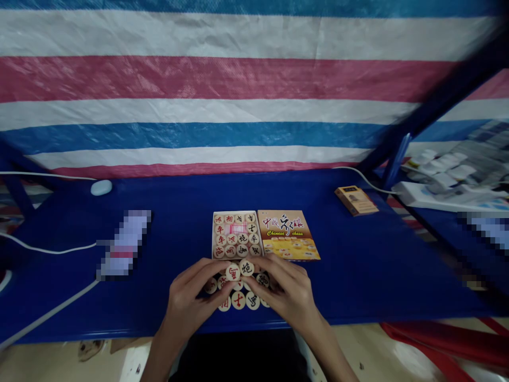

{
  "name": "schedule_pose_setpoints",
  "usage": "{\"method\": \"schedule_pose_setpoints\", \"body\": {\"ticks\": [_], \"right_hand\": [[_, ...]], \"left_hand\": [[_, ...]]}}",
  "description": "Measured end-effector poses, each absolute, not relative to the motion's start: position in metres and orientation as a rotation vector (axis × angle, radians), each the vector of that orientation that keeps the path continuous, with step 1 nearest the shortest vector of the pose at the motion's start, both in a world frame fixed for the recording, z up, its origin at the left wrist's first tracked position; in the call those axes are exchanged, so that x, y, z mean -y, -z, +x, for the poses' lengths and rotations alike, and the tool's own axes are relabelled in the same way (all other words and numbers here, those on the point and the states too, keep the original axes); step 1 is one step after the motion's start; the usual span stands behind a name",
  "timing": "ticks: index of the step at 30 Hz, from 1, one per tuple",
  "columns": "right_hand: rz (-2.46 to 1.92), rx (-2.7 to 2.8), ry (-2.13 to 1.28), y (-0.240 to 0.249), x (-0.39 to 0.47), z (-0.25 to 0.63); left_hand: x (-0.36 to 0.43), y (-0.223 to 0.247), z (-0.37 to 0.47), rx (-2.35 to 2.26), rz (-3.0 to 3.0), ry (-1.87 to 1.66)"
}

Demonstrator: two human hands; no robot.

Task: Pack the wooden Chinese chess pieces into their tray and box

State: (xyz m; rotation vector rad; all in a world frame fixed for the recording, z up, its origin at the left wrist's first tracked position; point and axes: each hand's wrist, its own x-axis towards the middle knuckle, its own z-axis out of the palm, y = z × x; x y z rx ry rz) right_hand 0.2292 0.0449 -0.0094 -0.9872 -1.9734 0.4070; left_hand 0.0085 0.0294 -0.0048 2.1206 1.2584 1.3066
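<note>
My left hand (195, 291) pinches a round chess piece with a red character (233, 271). Beside it, my right hand (284, 284) grips a piece with a black character (246, 267); the two pieces are side by side, edges about touching. Below and behind my fingers, several more round pieces lie on the blue table, among them a red-marked one (238, 300) and a black-marked one (252, 300). Just beyond my hands is an open box (213, 233) holding rows of pieces around a pink-patterned patch. Against its right side rests the Chinese chess lid (290, 233).
On the blue table (358, 276), a blurred-out phone (127, 244) with a cable lies left, and a pale rounded object (101, 187) back left. A small yellow-brown box (357, 200) sits back right, near a white power strip (445, 197) and metal frame bars.
</note>
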Motion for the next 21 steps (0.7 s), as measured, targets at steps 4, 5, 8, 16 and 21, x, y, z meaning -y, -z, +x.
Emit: {"method": "schedule_pose_setpoints", "body": {"ticks": [4,5,8,16,21], "right_hand": [[-1.001,1.971,-0.408,0.011,-0.0453,0.2297],[-1.004,1.972,-0.406,0.0114,-0.0453,0.2297],[-1.013,1.973,-0.407,0.0117,-0.045,0.2293],[-1.048,1.984,-0.422,0.0094,-0.0437,0.2301],[-1.126,1.939,-0.475,0.0092,-0.041,0.2335]], "left_hand": [[-0.0302,0.005,0.0081,-1.273,2.126,-1.299],[-0.0306,0.0053,0.008,-1.273,2.127,-1.299],[-0.0322,0.0058,0.0083,-1.253,2.118,-1.31],[-0.0355,0.0025,0.0083,-1.276,2.111,-1.256],[-0.0361,0.0069,0.0066,-1.366,2.244,-1.212]]}}
